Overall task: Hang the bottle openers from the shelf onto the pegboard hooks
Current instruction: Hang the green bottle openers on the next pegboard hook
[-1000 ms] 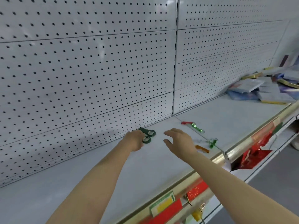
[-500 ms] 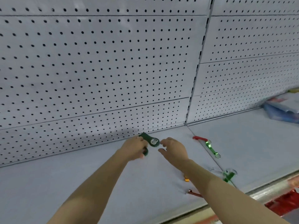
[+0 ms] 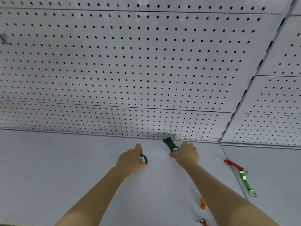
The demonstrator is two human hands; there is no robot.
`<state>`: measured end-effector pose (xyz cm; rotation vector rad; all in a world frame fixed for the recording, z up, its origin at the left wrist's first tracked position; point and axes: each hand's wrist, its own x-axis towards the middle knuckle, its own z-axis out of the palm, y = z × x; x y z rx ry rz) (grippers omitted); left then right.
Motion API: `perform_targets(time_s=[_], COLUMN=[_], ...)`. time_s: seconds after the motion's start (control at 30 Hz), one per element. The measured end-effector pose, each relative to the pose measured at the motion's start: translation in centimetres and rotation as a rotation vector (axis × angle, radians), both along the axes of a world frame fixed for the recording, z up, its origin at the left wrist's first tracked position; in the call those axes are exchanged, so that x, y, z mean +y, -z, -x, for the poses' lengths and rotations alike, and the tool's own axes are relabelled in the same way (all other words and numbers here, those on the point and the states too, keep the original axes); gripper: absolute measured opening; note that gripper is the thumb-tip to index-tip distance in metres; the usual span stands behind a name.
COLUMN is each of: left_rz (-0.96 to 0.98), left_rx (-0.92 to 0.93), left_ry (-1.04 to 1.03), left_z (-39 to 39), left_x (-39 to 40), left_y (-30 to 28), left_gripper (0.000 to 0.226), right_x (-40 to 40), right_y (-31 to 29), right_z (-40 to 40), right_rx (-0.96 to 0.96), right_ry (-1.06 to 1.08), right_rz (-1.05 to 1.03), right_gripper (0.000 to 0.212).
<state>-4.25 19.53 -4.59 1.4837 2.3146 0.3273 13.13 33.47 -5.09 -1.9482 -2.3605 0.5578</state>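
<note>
Near the shelf's [image 3: 65,168] back edge, the left hand [image 3: 130,159] grips one green opener [image 3: 143,159]; the right hand [image 3: 186,154] pinches another [image 3: 170,144].

i see a pale grey shelf [image 3: 57,176] running left to right, meeting a perforated back wall at its far edge. on it to the right lie a red opener [image 3: 233,164] touching a bright green opener [image 3: 246,182], nearer an orange opener [image 3: 203,204], and a reddish piece [image 3: 202,222] at the near edge.
</note>
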Motion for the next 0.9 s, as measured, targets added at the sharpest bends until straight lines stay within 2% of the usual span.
perform_targets(time_s=[0.1,0.2,0.27,0.37,0.5,0.7,0.9], left_rz=[-0.035,-0.107,-0.169,-0.319,-0.534,-0.725,-0.902], left_rx=[-0.148,-0.339,-0.463,-0.697,-0.896,-0.998,-0.988], left_ry=[-0.058,-0.091,-0.126,-0.207,-0.257,-0.248,-0.227], left_z=[0.9,1.9,2.5,3.7,5.5,9.3,11.7], left_x=[-1.2,-2.3,-3.1,-4.3,-7.0,-11.9,-17.2], left_y=[0.0,-0.2,-0.7,-1.4,-2.8,-7.0,-11.3], left_gripper=[0.03,0.028,0.03,0.032,0.035,0.036,0.038], right_x=[-0.3,-1.2,-2.5,-4.9,-8.9,-16.4,-23.2], right_y=[-0.1,0.0,0.0,-0.6,-2.5,-6.6,-11.1], right_z=[0.1,0.2,0.2,0.8,2.9,7.4,12.4], right_rx=[0.064,0.293,0.457,0.682,0.814,1.063,1.277], right_ry=[0.034,0.057,0.063,0.102,0.151,0.239,0.163], right_rz=[-0.016,-0.049,-0.074,-0.119,-0.209,-0.267,-0.266], right_gripper=[0.067,0.046,0.041,0.034,0.034,0.031,0.033])
